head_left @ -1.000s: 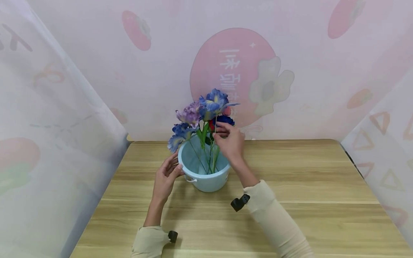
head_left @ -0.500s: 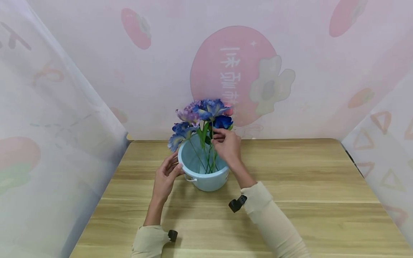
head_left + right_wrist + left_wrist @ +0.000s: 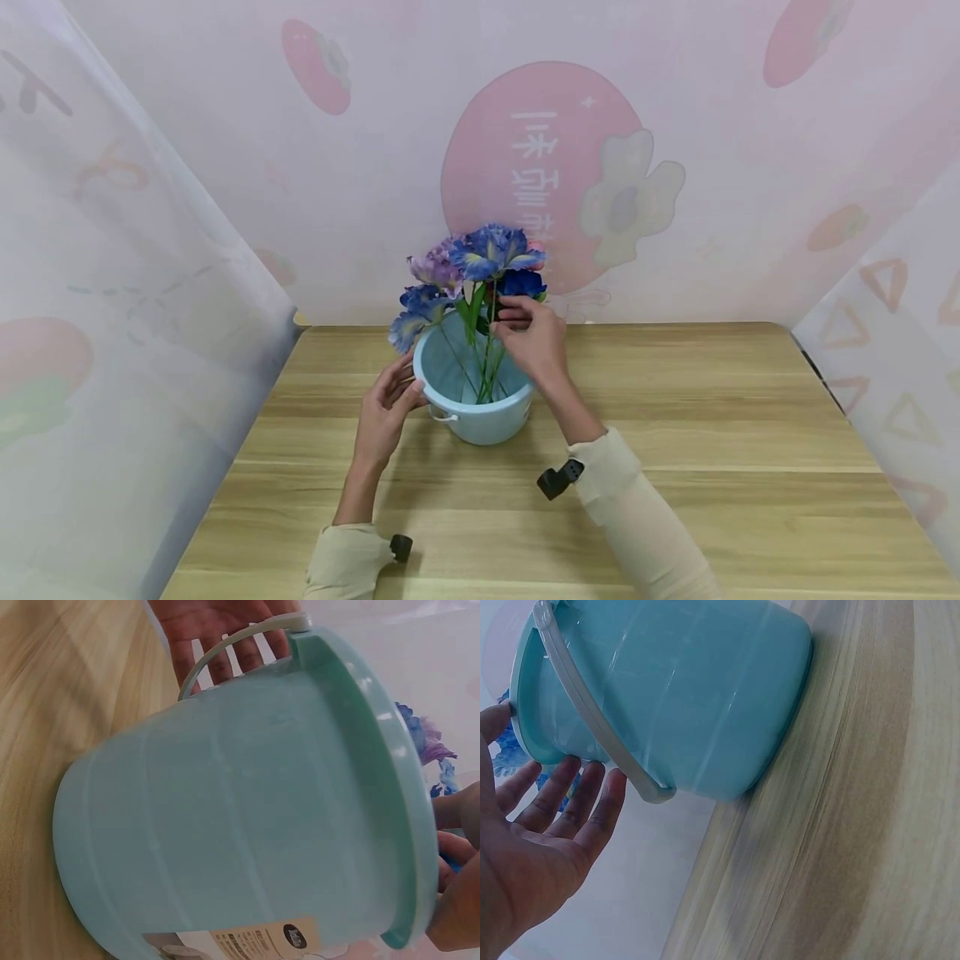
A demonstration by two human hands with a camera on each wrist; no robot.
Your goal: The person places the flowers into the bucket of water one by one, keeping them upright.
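A light blue bucket [image 3: 491, 427] stands on the table, holding several flowers with thin green stems. My left hand [image 3: 384, 417] rests its spread fingertips on the bucket's left side, with the thumb at the rim; the left wrist view shows the fingers nearly straight below the rim. Over the bucket's right side, my right hand [image 3: 536, 340] pinches the stem of a blue iris [image 3: 493, 254]. A purple flower [image 3: 438, 268] and a lower blue flower [image 3: 420, 315] lean left. A dark blue bloom [image 3: 522, 284] sits just above my right fingers. The right wrist view mostly hides that hand behind the bucket.
A pale bucket handle [image 3: 592, 712] hangs along the outer wall. The bucket carries a paper label [image 3: 262, 939]. Behind the wooden table [image 3: 675, 467] rises a pink printed backdrop [image 3: 375, 167], and pale sheets flank both sides.
The blue iris has come lower and slightly left in my right hand, with a small rise at the end. My left hand and the bucket have stayed in place.
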